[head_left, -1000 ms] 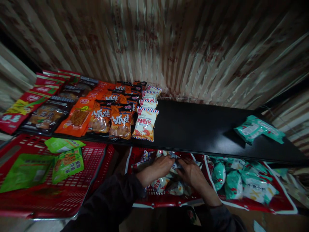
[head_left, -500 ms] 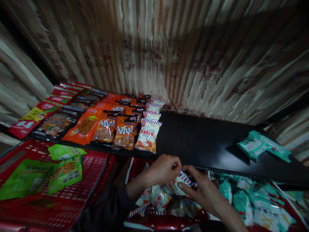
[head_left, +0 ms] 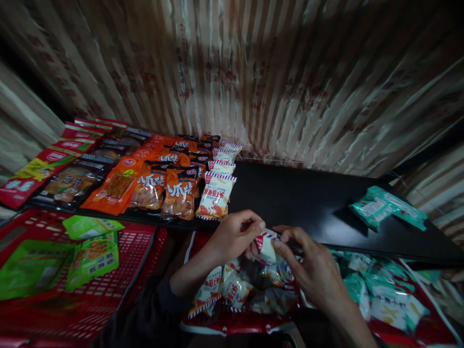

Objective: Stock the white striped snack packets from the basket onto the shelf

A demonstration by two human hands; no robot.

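A white snack bag (head_left: 267, 249) with a red-and-blue striped edge is held between my two hands, above a red basket (head_left: 217, 330). My left hand (head_left: 237, 234) pinches its left side with closed fingers. On the other side, my right hand (head_left: 308, 256) grips the bag's right edge between thumb and fingers. Several matching snack bags (head_left: 235, 285) lie in the basket below. Just beyond my left hand, a similar white bag (head_left: 216, 195) fronts a row on the black shelf (head_left: 290, 203).
Orange snack packs (head_left: 180, 193), dark packs (head_left: 72, 183) and red packs (head_left: 39, 171) fill the shelf's left part. A teal bag (head_left: 387, 209) lies at its right. Another red basket (head_left: 137, 251) holds green bags (head_left: 94, 258); teal bags (head_left: 393, 299) sit lower right.
Both hands have lifted the white bag slightly up out of the basket, and more of its front shows. The whole view has shifted a little.
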